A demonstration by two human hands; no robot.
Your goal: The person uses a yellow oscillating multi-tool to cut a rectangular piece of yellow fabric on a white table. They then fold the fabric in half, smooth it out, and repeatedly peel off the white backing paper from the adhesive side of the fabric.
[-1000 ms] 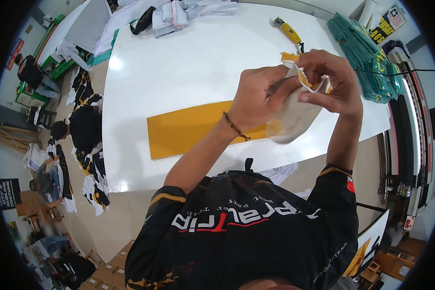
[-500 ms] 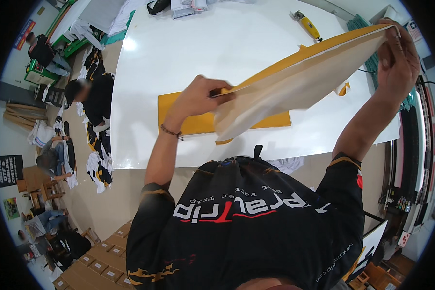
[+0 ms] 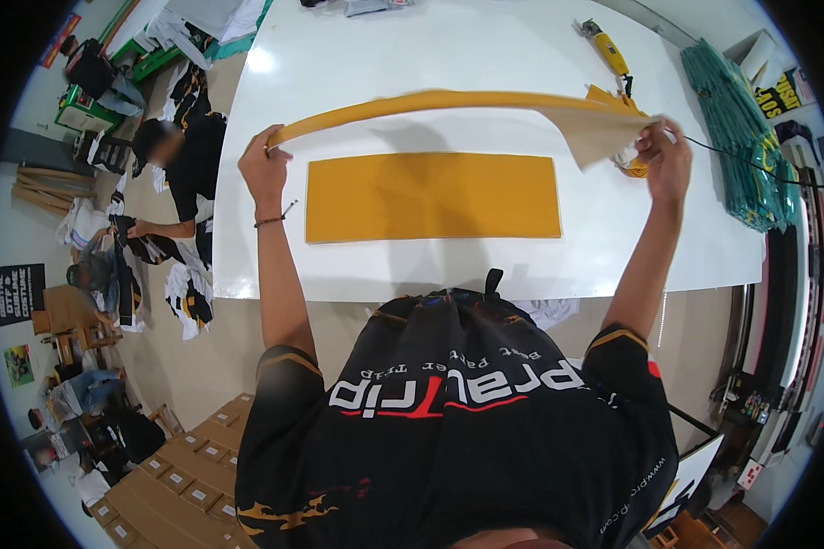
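Note:
A long mustard-yellow fabric piece with a pale underside is stretched above the white table. My left hand pinches its left end, and my right hand grips the right end, where a corner hangs down and shows the pale side. Nearer to me, below the raised piece, a flat yellow fabric rectangle lies on the table with a thin white edge. Behind the right end are small yellow scraps, partly hidden by the hanging corner and my right hand.
A yellow handheld electric cutter lies at the back right, its cord running rightward. Green plastic-wrapped bundles line the right edge. A co-worker bends over garments beyond the left edge. Cardboard boxes stand at lower left.
My left hand has moved left and my right hand has come down and inward. The slanted, folded fabric is now spread wide and nearly level, uncovering the rectangle beneath.

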